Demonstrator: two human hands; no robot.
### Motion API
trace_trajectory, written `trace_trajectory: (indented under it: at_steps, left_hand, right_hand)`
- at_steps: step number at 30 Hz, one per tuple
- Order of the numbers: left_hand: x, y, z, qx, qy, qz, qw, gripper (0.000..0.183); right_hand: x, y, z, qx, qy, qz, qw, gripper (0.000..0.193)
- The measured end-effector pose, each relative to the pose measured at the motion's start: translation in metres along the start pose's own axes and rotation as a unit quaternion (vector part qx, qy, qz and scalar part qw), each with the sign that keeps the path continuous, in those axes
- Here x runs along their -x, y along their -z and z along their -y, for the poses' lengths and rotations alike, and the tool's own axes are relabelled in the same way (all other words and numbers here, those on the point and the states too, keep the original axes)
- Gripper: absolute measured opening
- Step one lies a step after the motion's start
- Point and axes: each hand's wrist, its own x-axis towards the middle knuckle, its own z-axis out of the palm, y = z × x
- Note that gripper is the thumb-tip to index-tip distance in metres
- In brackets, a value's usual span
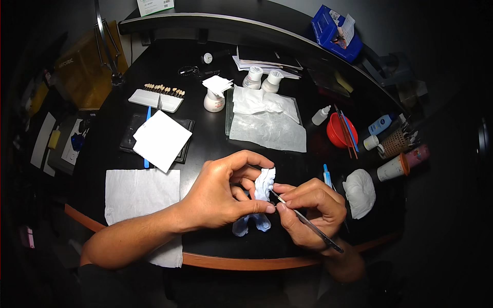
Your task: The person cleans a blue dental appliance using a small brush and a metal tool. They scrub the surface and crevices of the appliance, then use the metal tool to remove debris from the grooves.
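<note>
Fingers of the left hand [221, 192] wrap tightly around a white dental cast [263, 186], held just above the near edge of the black table [205, 138], its pale blue base hanging below the thumb. Right hand [310, 210] pinches a thin metal instrument [308, 222] like a pen, fingers closed on its shaft, the tip resting against the cast close to the left thumb. Working this well seems to call for short, light strokes, with the right fingers braced against the left hand so the tip cannot skid. Turning the cast rather than twisting the wrist would likely keep the worked spot in sight. A white paper towel [136, 192] lies just left of the forearm, and a crumpled white cloth [359, 191] sits to the right
</note>
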Motion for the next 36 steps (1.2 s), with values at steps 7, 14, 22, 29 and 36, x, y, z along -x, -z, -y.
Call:
trace_trajectory:
  at_steps: [7, 14, 22, 29, 36]
  left_hand:
    - [0.000, -0.002, 0.000, 0.036, 0.001, -0.001, 0.999, 0.059]
    - [0.000, -0.003, -0.002, 0.026, -0.012, 0.000, 1.000, 0.060]
    - [0.000, -0.002, -0.002, 0.043, 0.009, 0.014, 0.999, 0.062]
    - [-0.002, 0.002, -0.006, 0.089, 0.042, 0.043, 0.994, 0.065]
    - [-0.001, 0.006, -0.009, 0.109, 0.099, 0.076, 0.986, 0.066]
  right_hand:
    - [-0.002, 0.002, -0.001, 0.014, 0.017, 0.006, 1.000, 0.017]
    - [0.000, 0.001, 0.000, 0.019, 0.017, -0.001, 1.000, 0.016]
    - [-0.001, 0.003, 0.000, 0.034, 0.025, 0.011, 0.999, 0.017]
    - [-0.001, 0.004, 0.001, 0.017, 0.031, 0.006, 0.999, 0.017]
    - [-0.001, 0.008, 0.001, 0.015, 0.051, 0.012, 0.999, 0.017]
